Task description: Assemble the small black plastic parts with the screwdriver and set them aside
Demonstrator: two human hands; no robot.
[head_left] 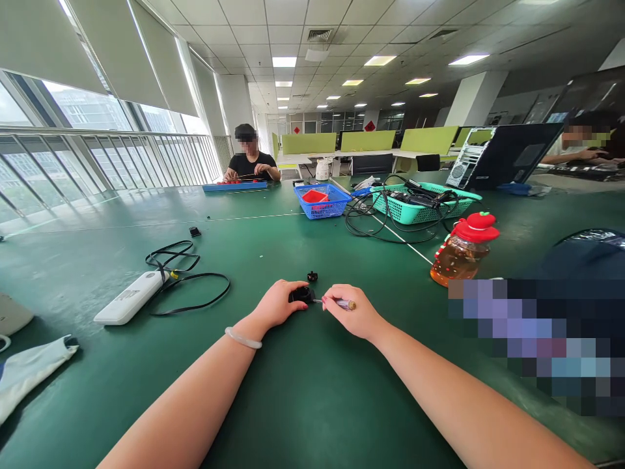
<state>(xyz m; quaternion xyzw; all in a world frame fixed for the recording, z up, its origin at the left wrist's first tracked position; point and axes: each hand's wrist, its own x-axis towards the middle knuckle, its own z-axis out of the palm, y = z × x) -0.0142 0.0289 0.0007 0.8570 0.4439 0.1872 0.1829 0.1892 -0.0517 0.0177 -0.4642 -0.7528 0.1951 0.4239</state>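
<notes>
My left hand, with a pale bangle at its wrist, is closed on a small black part on the green table. Between the fingers of my right hand is a small tool that looks like a screwdriver, with a light brown handle. Its thin metal shaft points left and meets the right side of the black part, or comes very near it. Just beyond my left fingertips lies a second small black piece. My fingers partly cover the held part, so its exact kind is unclear.
A white power bank with a black cable lies to the left. Farther off are a blue basket, a green basket of cables and a red-lidded bottle. A person sits at the far edge.
</notes>
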